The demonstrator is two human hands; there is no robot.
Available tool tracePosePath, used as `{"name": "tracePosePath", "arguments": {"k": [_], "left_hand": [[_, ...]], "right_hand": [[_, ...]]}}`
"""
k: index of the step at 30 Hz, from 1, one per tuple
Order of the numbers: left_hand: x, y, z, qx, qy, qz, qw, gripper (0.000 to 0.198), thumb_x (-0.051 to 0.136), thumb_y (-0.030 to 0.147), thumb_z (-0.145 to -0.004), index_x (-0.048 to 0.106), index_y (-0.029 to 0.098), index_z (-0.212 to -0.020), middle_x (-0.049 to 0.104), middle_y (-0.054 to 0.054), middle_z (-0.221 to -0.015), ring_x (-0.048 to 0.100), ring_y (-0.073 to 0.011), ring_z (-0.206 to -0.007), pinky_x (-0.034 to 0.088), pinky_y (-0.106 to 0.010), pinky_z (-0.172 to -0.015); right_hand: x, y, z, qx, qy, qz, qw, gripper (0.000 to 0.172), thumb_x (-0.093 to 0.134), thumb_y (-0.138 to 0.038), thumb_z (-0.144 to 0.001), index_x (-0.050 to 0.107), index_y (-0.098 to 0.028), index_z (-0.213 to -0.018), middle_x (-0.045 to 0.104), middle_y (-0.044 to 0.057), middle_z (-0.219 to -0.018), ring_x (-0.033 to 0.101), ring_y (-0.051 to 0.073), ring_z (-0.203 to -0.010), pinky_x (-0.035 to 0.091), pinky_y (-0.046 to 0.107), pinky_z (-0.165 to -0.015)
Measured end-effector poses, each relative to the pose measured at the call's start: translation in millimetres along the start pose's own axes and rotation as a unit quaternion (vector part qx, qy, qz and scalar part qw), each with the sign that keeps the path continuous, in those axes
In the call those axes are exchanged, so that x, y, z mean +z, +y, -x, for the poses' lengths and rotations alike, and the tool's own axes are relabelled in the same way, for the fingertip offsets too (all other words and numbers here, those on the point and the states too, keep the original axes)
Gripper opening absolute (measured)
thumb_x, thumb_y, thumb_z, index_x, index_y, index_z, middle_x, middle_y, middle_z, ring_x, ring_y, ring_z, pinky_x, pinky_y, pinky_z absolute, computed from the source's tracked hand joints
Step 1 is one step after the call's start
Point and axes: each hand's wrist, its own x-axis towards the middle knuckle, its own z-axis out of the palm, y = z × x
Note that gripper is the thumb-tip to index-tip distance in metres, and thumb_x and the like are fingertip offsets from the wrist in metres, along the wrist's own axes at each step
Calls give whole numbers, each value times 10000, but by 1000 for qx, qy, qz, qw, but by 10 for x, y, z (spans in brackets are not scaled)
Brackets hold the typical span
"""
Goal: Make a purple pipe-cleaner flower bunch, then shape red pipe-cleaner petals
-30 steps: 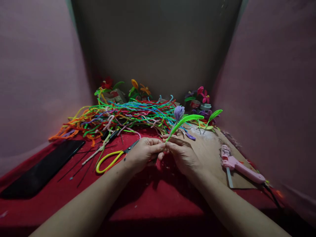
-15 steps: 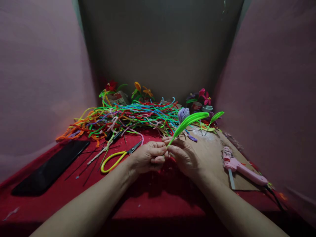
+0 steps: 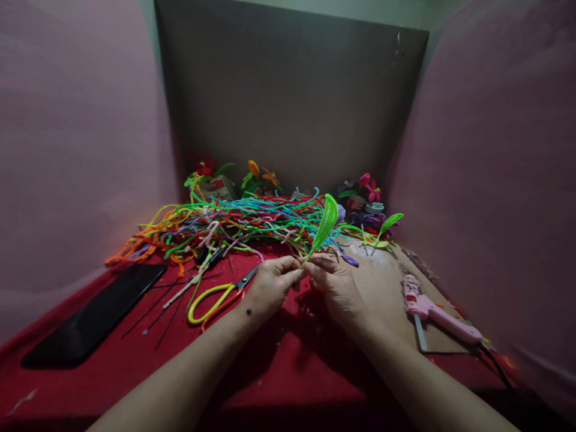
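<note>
The left hand point(image 3: 270, 288) and right hand point(image 3: 335, 291) are pinched together on a green leaf point(image 3: 324, 227), tipped toward one o'clock. Scissors point(image 3: 240, 284) are seen near nine o'clock.

The leaf point(image 3: 326, 222), bright green, is held up by its narrow lower end, slanting so its rounded tip leans right. Its broad blade shows lengthwise strands. Just behind it, the purple flower point(image 3: 341, 213) is partly hidden.
</note>
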Motion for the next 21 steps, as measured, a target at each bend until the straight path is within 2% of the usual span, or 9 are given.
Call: {"name": "tracePosePath", "arguments": {"k": [4, 9, 12, 14, 17, 21], "left_hand": [[-57, 32, -6, -4, -32, 37, 999, 253, 574, 302, -745, 527, 146, -552, 326, 81, -409, 240, -45, -396, 175, -209, -413], [-101, 69, 6, 16, -44, 63, 997, 267, 586, 324, -756, 526, 137, -574, 393, 66, -452, 266, -36, -408, 164, -206, -415], [-122, 67, 18, 0, -69, 99, 993, 267, 593, 350, -753, 547, 131, -607, 443, 51, -484, 286, -35, -418, 173, -199, -419], [-133, 56, 19, -21, -83, 131, 988, 269, 610, 368, -736, 554, 129, -625, 461, 45, -487, 290, -34, -411, 173, -196, -416], [-144, 30, 7, -48, -99, 174, 979, 264, 637, 369, -709, 565, 123, -650, 472, 41, -480, 294, -29, -390, 167, -193, -409], [-158, 2, -19, -51, -119, 210, 969, 262, 626, 364, -724, 573, 114, -669, 461, 43, -478, 309, -26, -394, 168, -186, -415]], "right_hand": [[-21, -44, -19, -10, -30, 4, 999, 131, 736, -257, -626, 693, -207, -739, 594, -1, -776, 516, 144, -770, 421, 279, -698], [-81, -31, -95, -28, -72, 37, 996, 155, 723, -272, -650, 718, -234, -800, 634, 15, -862, 536, 163, -822, 428, 303, -740], [-79, -34, -130, -48, -89, 90, 991, 95, 702, -275, -666, 722, -250, -756, 651, 4, -789, 549, 158, -754, 428, 303, -720], [-45, -62, -131, -14, -112, 82, 990, 86, 692, -294, -668, 716, -261, -744, 653, -4, -730, 554, 158, -705, 433, 302, -678], [24, -107, -118, 59, -142, -10, 988, 120, 706, -316, -640, 707, -282, -755, 668, -10, -738, 580, 165, -694, 439, 300, -625], [52, -60, -143, 54, -131, -20, 990, 212, 708, -333, -656, 693, -238, -845, 676, 21, -884, 603, 179, -775, 458, 302, -645]]}}
